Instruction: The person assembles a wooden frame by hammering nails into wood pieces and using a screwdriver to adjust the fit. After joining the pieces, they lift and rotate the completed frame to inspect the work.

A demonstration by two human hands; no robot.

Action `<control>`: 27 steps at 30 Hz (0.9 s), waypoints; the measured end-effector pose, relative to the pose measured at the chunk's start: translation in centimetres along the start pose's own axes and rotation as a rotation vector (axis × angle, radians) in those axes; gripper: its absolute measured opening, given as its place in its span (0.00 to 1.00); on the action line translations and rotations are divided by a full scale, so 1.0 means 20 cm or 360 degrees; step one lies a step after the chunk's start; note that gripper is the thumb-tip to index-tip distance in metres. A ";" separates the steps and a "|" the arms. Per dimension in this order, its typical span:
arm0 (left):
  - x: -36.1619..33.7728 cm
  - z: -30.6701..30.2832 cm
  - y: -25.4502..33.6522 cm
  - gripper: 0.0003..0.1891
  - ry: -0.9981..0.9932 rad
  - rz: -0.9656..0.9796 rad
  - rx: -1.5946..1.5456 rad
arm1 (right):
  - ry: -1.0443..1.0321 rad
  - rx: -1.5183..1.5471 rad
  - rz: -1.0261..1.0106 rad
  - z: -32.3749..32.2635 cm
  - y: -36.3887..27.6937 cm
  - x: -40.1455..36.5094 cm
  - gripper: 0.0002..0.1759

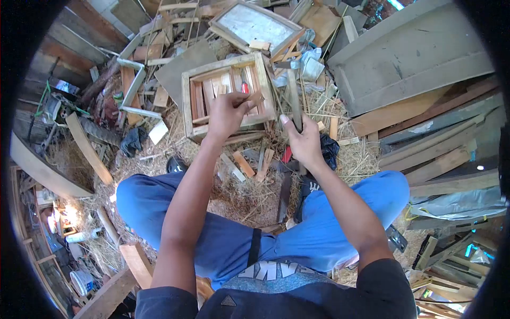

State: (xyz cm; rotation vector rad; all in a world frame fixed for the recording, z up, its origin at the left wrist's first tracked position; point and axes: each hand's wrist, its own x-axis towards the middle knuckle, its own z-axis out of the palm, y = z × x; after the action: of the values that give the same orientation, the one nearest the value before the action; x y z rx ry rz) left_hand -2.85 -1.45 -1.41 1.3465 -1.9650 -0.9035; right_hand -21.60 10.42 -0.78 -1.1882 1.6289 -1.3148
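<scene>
Above the near part of a wooden frame box, my left hand is closed in a pinch on a small wood piece. A red-handled tool lies inside the box, just beyond that hand. To the right of the box, my right hand is wrapped round a long narrow wooden bar, which points away from me. The box holds several reddish wood strips.
A large grey panel leans at the right. Framed glass lies beyond the box. Wood offcuts and straw cover the ground between my legs. Curved planks stand at the left. A dark plastic bag is near my right hand.
</scene>
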 end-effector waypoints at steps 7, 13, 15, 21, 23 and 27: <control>-0.10 -0.22 0.23 0.13 -0.0140 -0.0262 -0.0574 | -0.0035 0.0147 -0.0138 0.01 -0.14 0.14 0.14; -0.17 -0.31 0.44 0.13 -0.0236 -0.0280 -0.0623 | -0.0258 0.0241 -0.0082 0.02 -0.27 0.09 0.13; -0.16 -0.30 0.41 0.14 -0.0254 -0.0220 -0.0653 | -0.0244 0.0286 -0.0069 0.02 -0.28 0.08 0.12; -0.21 -0.32 0.44 0.15 -0.0265 -0.0136 -0.0422 | -0.0296 0.0581 -0.0013 0.01 -0.25 0.06 0.10; -0.22 -0.32 0.45 0.15 -0.0270 -0.0109 -0.0266 | -0.0289 0.0650 -0.0008 0.02 -0.22 0.06 0.10; -0.24 -0.31 0.44 0.14 -0.0298 -0.0077 -0.0225 | -0.0307 0.0737 0.0068 0.01 -0.23 0.05 0.12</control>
State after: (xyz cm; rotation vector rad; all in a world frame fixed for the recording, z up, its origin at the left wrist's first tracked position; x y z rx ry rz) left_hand -1.44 4.05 8.85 1.2727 -1.9710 -1.2064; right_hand -20.75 9.10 3.72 -0.9555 1.1255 -1.4043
